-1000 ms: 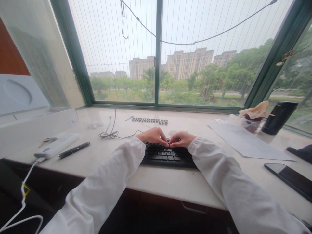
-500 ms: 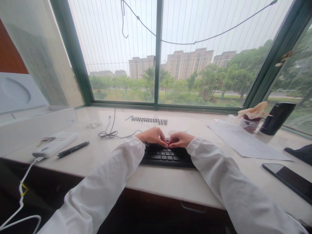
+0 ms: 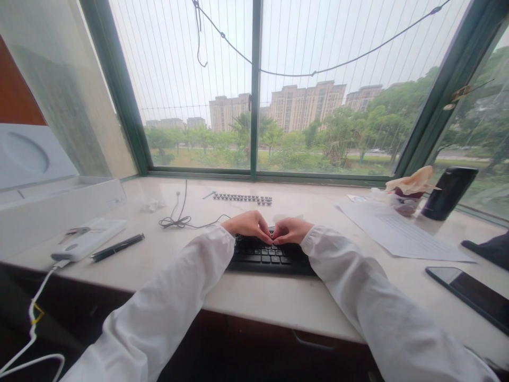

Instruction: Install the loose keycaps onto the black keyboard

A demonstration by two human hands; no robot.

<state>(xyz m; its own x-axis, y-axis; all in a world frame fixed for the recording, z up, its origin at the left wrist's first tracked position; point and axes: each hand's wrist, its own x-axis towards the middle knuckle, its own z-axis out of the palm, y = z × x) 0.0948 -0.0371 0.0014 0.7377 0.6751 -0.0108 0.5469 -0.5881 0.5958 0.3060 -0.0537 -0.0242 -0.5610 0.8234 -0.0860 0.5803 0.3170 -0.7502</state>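
Note:
A black keyboard [image 3: 254, 267] lies on the white counter in front of me, and both my hands are over its upper middle. My left hand [image 3: 249, 224] is closed, with thumb and fingertips pinched down at the keys. Close beside it, my right hand [image 3: 292, 231] is closed the same way, its fingertips almost meeting the left ones. Whatever the fingertips hold is too small and hidden to make out. Behind the keyboard, several loose keycaps [image 3: 242, 198] stand in rows, with a thin bluish tool [image 3: 209, 194] at their left end.
Left are a coiled cable [image 3: 175, 220], a black pen [image 3: 117, 248], a white power bank [image 3: 85, 239] with a cord and a white box [image 3: 99, 193]. Right are paper sheets [image 3: 401, 233], a dark cylinder [image 3: 449, 193], a dark red cup [image 3: 407, 201] and a phone [image 3: 471, 294].
The view has shifted slightly. My hands stay pinched together at the same part of the keyboard, with the fingertips a little closer together.

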